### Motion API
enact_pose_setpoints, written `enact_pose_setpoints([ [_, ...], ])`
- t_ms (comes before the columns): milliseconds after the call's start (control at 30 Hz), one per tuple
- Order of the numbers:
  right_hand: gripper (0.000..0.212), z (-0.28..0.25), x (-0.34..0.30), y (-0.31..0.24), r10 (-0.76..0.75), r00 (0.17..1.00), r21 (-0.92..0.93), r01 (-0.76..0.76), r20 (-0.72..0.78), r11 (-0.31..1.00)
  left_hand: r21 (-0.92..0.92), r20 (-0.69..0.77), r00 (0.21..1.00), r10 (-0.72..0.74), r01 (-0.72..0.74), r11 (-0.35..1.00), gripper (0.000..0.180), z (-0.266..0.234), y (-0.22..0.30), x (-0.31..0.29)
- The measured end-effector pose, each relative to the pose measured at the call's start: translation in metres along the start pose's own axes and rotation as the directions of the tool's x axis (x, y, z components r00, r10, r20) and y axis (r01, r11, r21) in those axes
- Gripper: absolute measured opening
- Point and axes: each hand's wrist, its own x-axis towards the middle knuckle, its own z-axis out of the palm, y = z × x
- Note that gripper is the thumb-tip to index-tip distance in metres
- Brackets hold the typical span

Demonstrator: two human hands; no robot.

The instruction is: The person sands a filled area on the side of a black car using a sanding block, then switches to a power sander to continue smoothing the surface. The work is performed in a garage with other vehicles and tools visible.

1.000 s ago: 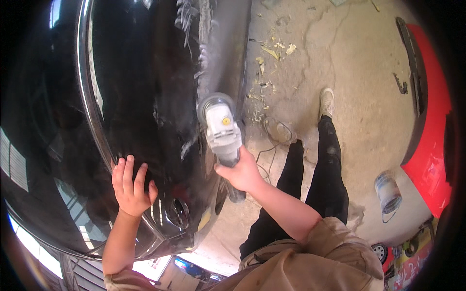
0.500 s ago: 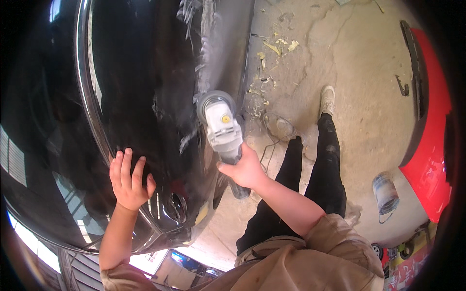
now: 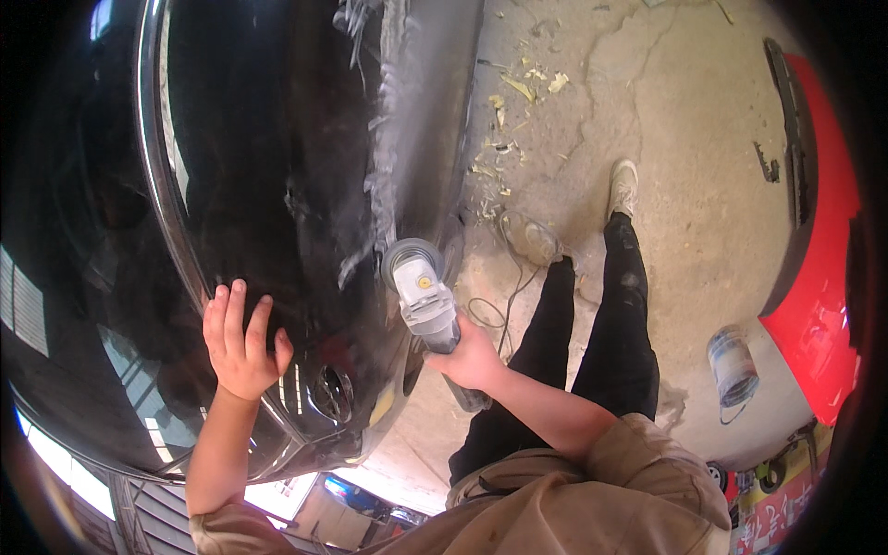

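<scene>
My right hand [image 3: 470, 356] wraps round the dark body of an angle grinder [image 3: 425, 301] with a pale grey head. Its round disc [image 3: 413, 254] rests against or very near the side of a black car [image 3: 259, 166]; exact contact cannot be told. A rough, whitish sanded strip [image 3: 384, 176] runs along the car's side up from the disc. My left hand [image 3: 245, 347] lies flat on the car beside the chrome trim [image 3: 166, 213], fingers spread, holding nothing. Behind it is a door handle [image 3: 331, 393].
A cable [image 3: 513, 287] loops on the concrete floor [image 3: 684, 139] by my feet. Yellowish scraps [image 3: 518, 88] lie along the car. To the right stand a bucket [image 3: 733, 365] with a wire handle and a red car panel [image 3: 823, 250].
The grinder and my right hand have moved down along the car's side, towards my body. My left hand stays on the car, shifted very slightly left.
</scene>
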Motion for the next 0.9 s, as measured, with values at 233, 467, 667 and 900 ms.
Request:
enact_pose_setpoints([
  [233,0.078,0.0,-0.002,-0.002,-0.056,0.998,0.017,0.056,-0.01,0.998,-0.016,0.006,1.0,-0.005,0.005,1.0,0.039,0.001,0.0,-0.002],
  [467,0.079,0.003,-0.007,-0.002,-0.024,0.998,-0.03,0.026,0.058,0.999,-0.018,-0.01,1.0,0.004,-0.004,1.0,0.04,0.0,0.001,0.002],
  [667,0.08,0.004,-0.007,-0.001,-0.02,0.999,-0.043,0.021,0.026,0.999,-0.019,0.016,1.0,-0.011,0.011,1.0,0.039,0.001,-0.001,-0.003],
  [900,0.079,0.003,-0.002,-0.004,-0.032,0.999,0.092,0.031,0.011,0.995,-0.051,-0.018,1.0,0.007,-0.008,0.999,0.041,-0.003,0.004,0.008],
])
